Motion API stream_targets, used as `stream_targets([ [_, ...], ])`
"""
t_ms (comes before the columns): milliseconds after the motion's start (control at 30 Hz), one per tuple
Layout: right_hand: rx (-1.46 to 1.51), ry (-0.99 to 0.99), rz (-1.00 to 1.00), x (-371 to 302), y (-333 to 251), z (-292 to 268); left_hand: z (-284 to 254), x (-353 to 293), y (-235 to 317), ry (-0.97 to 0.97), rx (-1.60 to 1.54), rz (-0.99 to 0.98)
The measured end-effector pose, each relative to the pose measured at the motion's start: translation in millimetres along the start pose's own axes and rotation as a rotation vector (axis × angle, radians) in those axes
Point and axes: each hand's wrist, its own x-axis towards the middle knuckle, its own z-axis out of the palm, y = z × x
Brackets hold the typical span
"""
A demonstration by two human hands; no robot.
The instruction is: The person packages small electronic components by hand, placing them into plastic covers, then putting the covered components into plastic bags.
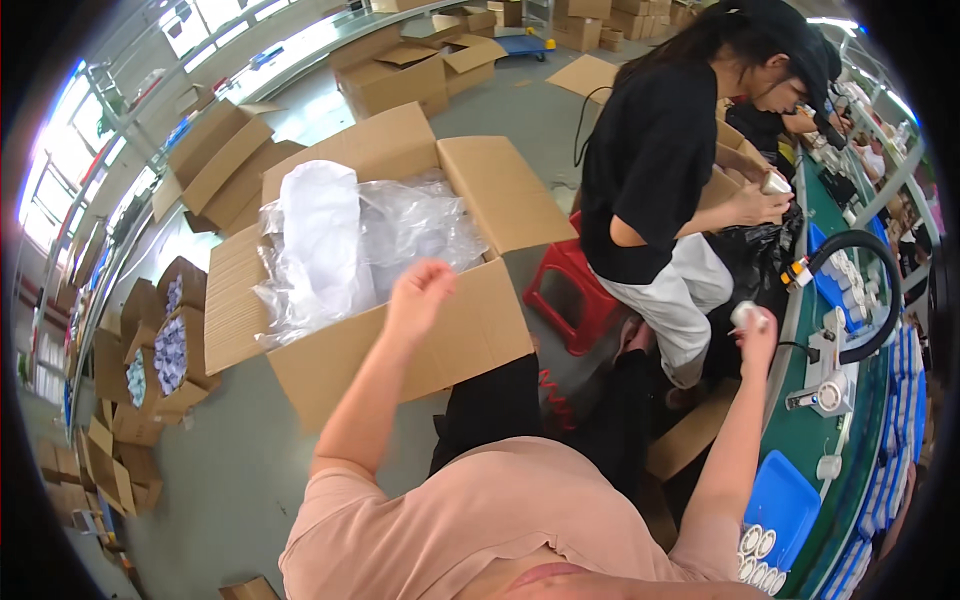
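My left hand (424, 288) is raised over the near wall of a large open cardboard box (420, 340). Its fingers are curled closed, and whatever they hold, if anything, is hidden. Inside the box are a white sheet (322, 235) and crumpled clear plastic bags (420, 225). Out to the right, my right hand (760, 340) grips a small white round part (747, 316) beside the green conveyor belt. Close to that hand, on the belt's edge, stands a small white device (830, 390) with a round face.
A co-worker in black (655, 150) bends over at the right, handling a white part (775, 184). A red stool (575, 290) stands between us. A black curved hose (870, 240) arches over the conveyor (800, 375). A blue tray (785, 500) lies near several white round parts. Cardboard boxes (175, 380) line the left.
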Motion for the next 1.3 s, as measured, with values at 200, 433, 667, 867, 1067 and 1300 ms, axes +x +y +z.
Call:
stream_targets([
  [200,0.006,-0.089,0.014,0.0,-2.6,7.4,-110.3,61.3,-42.7,-0.085,1.069,-0.056],
  [433,0.064,-0.037,0.044,2.2,-8.5,-2.7,-95.8,80.0,-39.2,-0.484,1.606,-0.179],
  [667,0.071,-0.064,0.041,-13.3,-16.6,11.4,-62.6,89.0,-34.0,-0.424,1.604,-0.215],
  [867,0.068,-0.204,0.091,-31.9,6.9,25.4,-56.2,123.0,-99.8,-0.87,1.203,-0.402],
  [1067,0.31,0.084,0.174,-34.3,22.6,14.6,-45.3,124.1,-68.7,-0.995,1.194,-0.663],
  [1300,0.289,0.183,0.128,-20.7,19.3,-9.1,-44.0,116.4,-58.4,-0.87,1.231,-0.378],
])
